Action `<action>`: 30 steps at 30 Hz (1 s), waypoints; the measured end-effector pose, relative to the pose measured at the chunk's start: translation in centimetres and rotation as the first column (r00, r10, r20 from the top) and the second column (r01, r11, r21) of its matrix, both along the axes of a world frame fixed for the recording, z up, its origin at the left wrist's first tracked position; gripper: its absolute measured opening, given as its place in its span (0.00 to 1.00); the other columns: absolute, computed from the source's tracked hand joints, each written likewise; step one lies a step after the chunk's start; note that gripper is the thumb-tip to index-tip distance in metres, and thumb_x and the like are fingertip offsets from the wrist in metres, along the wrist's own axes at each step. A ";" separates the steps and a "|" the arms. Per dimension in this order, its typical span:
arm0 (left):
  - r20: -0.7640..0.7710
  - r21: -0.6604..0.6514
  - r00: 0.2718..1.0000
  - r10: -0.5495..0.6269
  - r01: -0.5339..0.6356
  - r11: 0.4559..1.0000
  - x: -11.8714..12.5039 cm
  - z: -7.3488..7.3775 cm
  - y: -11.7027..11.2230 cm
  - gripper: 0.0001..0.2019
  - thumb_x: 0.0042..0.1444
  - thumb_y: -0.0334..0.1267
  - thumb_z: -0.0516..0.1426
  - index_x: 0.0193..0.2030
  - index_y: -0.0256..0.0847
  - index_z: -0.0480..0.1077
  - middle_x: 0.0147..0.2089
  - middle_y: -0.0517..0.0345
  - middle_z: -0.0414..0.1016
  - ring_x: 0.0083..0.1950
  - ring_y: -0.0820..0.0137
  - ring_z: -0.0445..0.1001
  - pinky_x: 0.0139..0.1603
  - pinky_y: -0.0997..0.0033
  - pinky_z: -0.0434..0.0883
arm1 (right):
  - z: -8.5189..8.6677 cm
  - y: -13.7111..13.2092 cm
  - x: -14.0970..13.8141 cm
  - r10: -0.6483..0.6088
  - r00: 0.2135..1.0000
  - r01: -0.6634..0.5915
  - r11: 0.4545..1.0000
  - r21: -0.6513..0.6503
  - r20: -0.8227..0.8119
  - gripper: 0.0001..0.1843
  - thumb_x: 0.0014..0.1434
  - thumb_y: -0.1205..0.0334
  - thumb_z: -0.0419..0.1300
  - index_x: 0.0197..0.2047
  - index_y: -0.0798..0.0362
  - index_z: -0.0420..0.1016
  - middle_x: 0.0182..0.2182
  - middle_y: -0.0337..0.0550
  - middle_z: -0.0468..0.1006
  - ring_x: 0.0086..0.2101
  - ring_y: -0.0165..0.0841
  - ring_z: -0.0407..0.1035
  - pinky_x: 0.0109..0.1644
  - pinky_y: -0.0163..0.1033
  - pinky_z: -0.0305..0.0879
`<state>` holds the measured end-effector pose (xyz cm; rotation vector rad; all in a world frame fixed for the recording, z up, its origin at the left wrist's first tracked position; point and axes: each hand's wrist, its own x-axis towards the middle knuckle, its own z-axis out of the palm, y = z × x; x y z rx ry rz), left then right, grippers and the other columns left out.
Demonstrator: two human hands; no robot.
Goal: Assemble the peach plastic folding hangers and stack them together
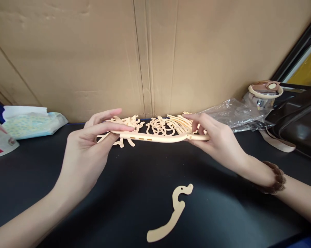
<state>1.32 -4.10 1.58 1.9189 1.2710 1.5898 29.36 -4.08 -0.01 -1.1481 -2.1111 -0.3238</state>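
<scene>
My left hand [93,144] pinches the left end of a beige plastic folding hanger [155,138], thumb below and fingers on top. At the right end, my right hand [217,137] grips the same hanger near a joint. The hanger lies level between the hands, above the dark table, its slotted edge facing me. A loose hanger piece [168,225] with a hooked top and a curved arm rests on the table nearer to me. Behind the held hanger are piles of similar beige parts [159,125], partly covered by it and by my fingers.
A tall cardboard wall [155,58] stands behind the black table [114,193]. On the left are a tissue pack [41,124] and a paper cup [0,141]. To the right lie a clear plastic bag [227,113], a bottle [265,93] and a dark bag [297,117] with a strap.
</scene>
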 end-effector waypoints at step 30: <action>-0.796 0.029 0.562 -0.224 0.405 0.914 0.9 -2.2 -1.0 0.38 0.64 0.32 0.53 0.74 0.52 0.36 0.56 0.54 0.76 0.57 0.61 0.75 0.66 0.47 0.64 | -0.9 -1.2 -1.3 0.067 0.997 -0.064 0.995 0.079 -0.036 0.29 0.68 0.56 0.56 0.67 0.50 0.52 0.41 0.42 0.73 0.30 0.29 0.70 0.27 0.32 0.64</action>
